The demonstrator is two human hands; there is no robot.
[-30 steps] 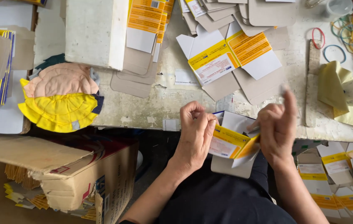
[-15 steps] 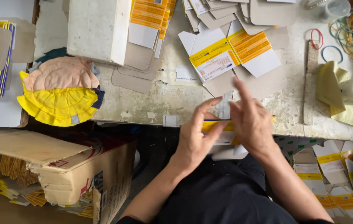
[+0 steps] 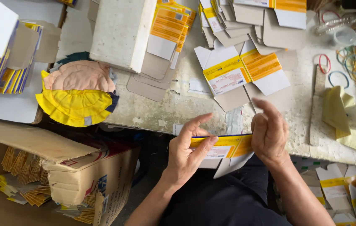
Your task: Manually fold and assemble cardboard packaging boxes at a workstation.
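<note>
A second ago the carton blank (image 3: 224, 147) was splayed open between the hands below the desk (image 3: 165, 111) edge. Now it is pressed flatter and stretched level along that edge. The left hand (image 3: 188, 152) has shifted to pinch its left end, and the right hand (image 3: 270, 134), earlier raised above it, now cups the right end.

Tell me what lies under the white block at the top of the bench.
Flat carton blanks, yellow, white and grey, poke out from beneath the white block along its right edge, resting on the bench. How far they reach underneath is covered by the block.
</note>
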